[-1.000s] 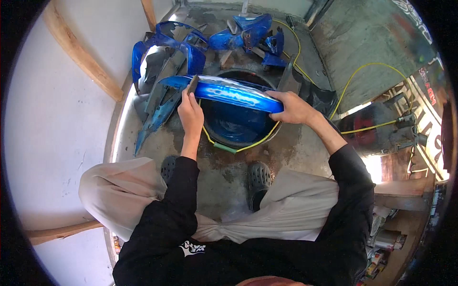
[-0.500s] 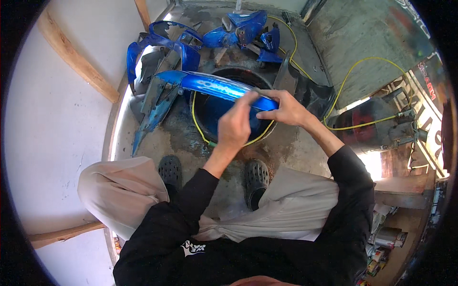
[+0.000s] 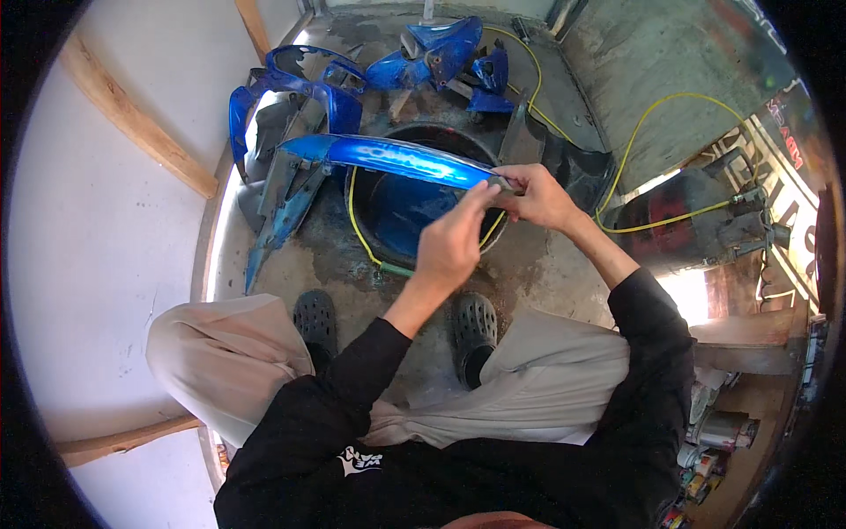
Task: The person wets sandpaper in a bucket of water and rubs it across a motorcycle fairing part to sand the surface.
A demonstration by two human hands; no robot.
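A long, glossy blue curved panel (image 3: 397,160) spans a wide dark tub (image 3: 414,225) that holds bluish liquid. My right hand (image 3: 542,198) grips the panel's right end, fingers bent round it. Close beside it, my left hand (image 3: 449,247) has its fingers closed on a small grey-brown pad (image 3: 499,187), which lies against that same end of the panel.
Scuffed blue body panels (image 3: 344,110) and more blue pieces (image 3: 427,53) lie behind the tub. A yellow hose (image 3: 661,225) runs beside a dark red-black tank (image 3: 665,203) at right. Cans (image 3: 723,428) sit on the lower-right shelf. A white wall (image 3: 106,264) borders the left.
My left hand has moved with the pad from the panel's left part to its right end. The panel has shifted slightly left, still in my right hand.
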